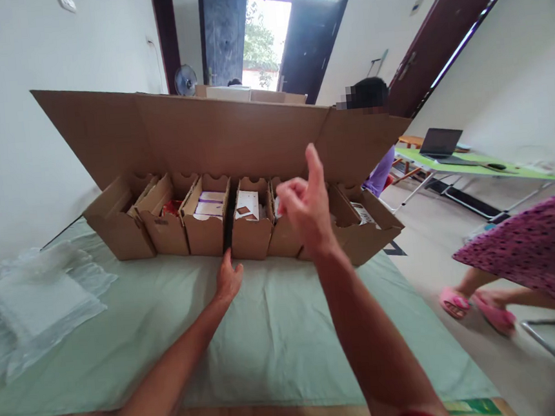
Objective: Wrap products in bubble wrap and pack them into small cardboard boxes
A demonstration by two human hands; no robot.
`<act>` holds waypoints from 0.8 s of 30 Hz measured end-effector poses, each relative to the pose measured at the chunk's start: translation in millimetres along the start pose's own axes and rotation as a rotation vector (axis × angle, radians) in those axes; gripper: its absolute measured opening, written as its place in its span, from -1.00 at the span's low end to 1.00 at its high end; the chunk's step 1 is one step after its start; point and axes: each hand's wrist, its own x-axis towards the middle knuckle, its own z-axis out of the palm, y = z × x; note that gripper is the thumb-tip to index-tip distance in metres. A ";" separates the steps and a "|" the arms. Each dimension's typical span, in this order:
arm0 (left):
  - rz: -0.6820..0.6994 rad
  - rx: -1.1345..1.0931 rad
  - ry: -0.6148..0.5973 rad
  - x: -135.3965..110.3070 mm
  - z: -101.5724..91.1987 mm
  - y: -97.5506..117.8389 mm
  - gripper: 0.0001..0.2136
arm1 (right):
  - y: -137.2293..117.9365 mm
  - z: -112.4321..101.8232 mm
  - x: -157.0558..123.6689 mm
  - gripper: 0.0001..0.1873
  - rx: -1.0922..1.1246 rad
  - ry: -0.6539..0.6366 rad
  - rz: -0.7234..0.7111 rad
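A row of several open cardboard bins stands on the table, packed side by side except for a dark gap near the middle. My left hand is low at that gap, its index finger reaching to the bottom front edge of the bins and its thumb apart. In front of the right-hand bins I hold up my right hand, index finger stretched upward and the other fingers bent, with nothing visible in it. It partly hides the bins behind. White packets, a white box with a brown square and something red lie inside bins.
Behind the bins rises a long cardboard panel. Clear plastic wrapping lies on the green tablecloth at left. A person is partly hidden behind the panel; another person in a pink dress is at right, near a laptop table.
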 end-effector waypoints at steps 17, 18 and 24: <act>0.456 0.182 0.304 -10.3 -105.3 38.6 -0.64 | 70.9 9.5 -146.2 -0.45 0.110 -0.373 0.612; 0.493 0.222 0.317 -5.4 -113.6 47.1 -0.62 | 80.9 10.5 -159.7 -0.46 0.114 -0.374 0.652; 0.552 0.488 0.264 29.0 -135.9 87.2 -0.44 | 105.0 11.3 -197.0 -0.60 0.109 -0.288 0.653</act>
